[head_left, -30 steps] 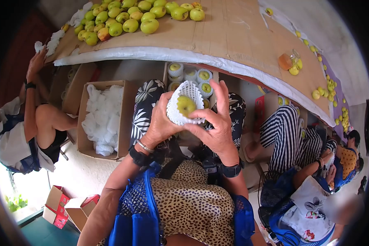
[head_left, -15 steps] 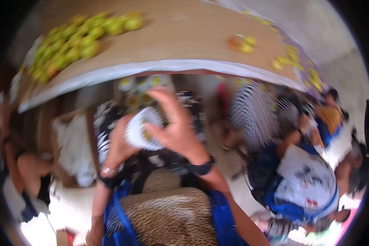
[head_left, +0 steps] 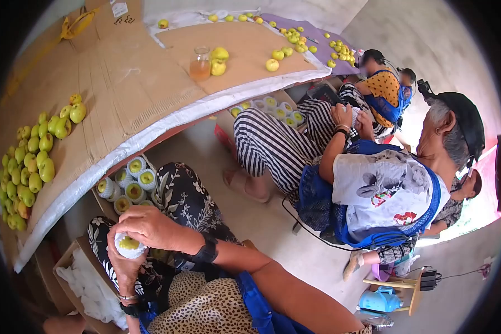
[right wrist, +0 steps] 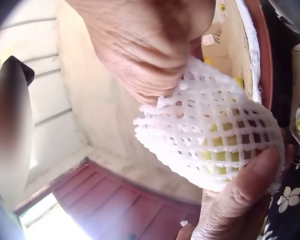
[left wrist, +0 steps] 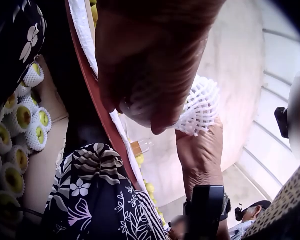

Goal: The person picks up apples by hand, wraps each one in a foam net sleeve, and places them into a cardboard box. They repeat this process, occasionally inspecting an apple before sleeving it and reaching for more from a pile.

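Note:
A green-yellow apple (head_left: 129, 242) sits inside a white foam net sleeve (right wrist: 190, 125), low over the lap. My left hand (head_left: 123, 266) grips the sleeved apple from below, its thumb pressed on the mesh in the right wrist view. At the sleeve's gathered open end, the bent fingers of my right hand (right wrist: 145, 47) pinch the rim; their tips are hidden inside the edge. In the head view the right hand (head_left: 156, 228) overlaps the sleeve's top. Beyond the knees, several sleeved apples (head_left: 134, 192) fill a carton under the table edge.
A cardboard-covered table (head_left: 117, 94) carries a pile of bare apples (head_left: 28, 167) at left and a glass jar (head_left: 200, 64) farther back. A box of loose foam nets (head_left: 89, 284) stands by my left leg. At right, a seated person in striped trousers (head_left: 273, 133) works close by.
The view has swung right, so the table and pile shift left. My right hand, earlier spread with thumb on the apple, now closes over the sleeve's end. The left hand keeps its hold.

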Demonstrator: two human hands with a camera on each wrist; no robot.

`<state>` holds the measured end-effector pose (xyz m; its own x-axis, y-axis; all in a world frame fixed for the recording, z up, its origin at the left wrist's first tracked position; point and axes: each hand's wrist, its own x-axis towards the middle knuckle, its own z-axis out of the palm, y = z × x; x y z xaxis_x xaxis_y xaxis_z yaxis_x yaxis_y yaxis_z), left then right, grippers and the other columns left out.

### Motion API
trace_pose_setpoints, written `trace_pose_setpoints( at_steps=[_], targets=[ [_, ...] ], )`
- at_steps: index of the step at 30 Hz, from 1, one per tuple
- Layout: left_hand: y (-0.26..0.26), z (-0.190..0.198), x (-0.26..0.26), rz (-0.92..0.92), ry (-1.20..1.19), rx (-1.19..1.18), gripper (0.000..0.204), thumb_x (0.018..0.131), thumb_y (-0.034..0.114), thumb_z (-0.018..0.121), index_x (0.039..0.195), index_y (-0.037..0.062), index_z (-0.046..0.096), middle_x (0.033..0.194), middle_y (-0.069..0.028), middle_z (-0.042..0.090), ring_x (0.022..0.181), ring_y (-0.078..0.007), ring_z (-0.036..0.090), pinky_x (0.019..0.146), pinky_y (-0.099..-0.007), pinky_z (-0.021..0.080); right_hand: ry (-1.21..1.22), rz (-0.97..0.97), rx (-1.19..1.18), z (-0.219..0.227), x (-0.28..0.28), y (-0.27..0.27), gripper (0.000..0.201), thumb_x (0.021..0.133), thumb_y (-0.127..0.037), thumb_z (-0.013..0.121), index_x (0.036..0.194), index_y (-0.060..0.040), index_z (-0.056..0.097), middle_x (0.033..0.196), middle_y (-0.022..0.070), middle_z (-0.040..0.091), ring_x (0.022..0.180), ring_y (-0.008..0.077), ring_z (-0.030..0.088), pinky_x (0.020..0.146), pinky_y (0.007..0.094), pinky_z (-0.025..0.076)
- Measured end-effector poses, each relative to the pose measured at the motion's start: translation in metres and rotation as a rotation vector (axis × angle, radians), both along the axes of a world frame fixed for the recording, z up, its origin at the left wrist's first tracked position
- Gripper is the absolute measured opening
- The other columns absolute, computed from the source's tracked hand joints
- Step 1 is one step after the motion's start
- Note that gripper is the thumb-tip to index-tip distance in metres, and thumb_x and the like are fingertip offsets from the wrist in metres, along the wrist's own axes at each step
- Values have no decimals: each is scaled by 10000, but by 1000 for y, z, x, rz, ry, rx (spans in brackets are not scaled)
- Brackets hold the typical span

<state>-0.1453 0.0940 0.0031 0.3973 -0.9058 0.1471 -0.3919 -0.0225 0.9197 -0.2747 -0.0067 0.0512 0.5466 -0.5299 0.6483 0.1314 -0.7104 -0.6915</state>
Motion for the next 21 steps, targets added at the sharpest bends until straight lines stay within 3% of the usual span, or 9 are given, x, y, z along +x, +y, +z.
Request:
trace_pose_setpoints(
  at_steps=[5,9,11,12,13,15,16,19,21],
  targets=[
    [0,-7,7,9,13,5,744,496,48,770,1168,57,451,997,-82,582,901,-178,562,830,-299,454,101,41,196,-6,-1,-6,193,742,-18,621,932,-50,618,890,76,593,838,265,584,735,350,473],
    [-3,3,11,58,-19,67,747,499,45,762,1178,48,449,1012,-81,581,907,-176,563,836,-300,455,-30,60,328,1,-10,-11,390,741,-110,671,1107,-63,546,1088,121,549,1025,278,532,881,346,419],
    [-6,11,9,107,-59,85,725,523,157,786,1160,37,461,1021,-88,575,905,-189,568,811,-317,456,-98,147,459,14,-16,-19,550,726,-193,710,1212,-76,480,1228,151,482,1149,290,466,970,352,360],
    [-8,10,10,128,-28,62,714,532,169,785,1156,35,465,1018,-91,581,903,-195,574,806,-321,459,-39,112,352,16,-18,-20,748,681,-305,749,1302,-100,385,1343,165,359,1257,303,350,1037,365,274],
    [-10,10,8,145,7,37,704,541,181,785,1153,33,470,1016,-93,587,901,-201,579,801,-325,462,2,70,284,16,-16,-17,772,672,-323,752,1310,-105,375,1349,165,348,1267,307,334,1044,367,260],
    [-8,13,6,214,-240,70,712,554,215,792,1152,11,463,999,-121,601,874,-245,596,783,-344,470,94,-33,151,12,-8,-6,820,654,-359,758,1326,-117,355,1361,167,325,1286,314,301,1059,371,232],
    [-9,22,2,189,-198,87,722,556,225,802,1159,19,462,1012,-122,603,895,-232,596,796,-333,466,89,-92,129,13,-6,0,735,673,-293,747,1289,-111,391,1314,161,367,1245,327,354,1013,371,302],
    [-9,34,-8,116,-190,136,715,563,221,804,1162,33,462,1017,-130,604,906,-225,598,802,-323,463,56,-77,240,-6,10,0,608,693,-219,723,1218,-99,442,1234,153,428,1167,330,426,930,367,379],
    [-8,35,-10,104,-188,184,699,567,204,796,1158,36,462,1005,-134,603,894,-232,600,798,-326,464,-19,-92,192,-8,10,1,392,712,-145,688,1057,-64,519,1056,128,502,1013,306,511,824,362,429]
  ],
)
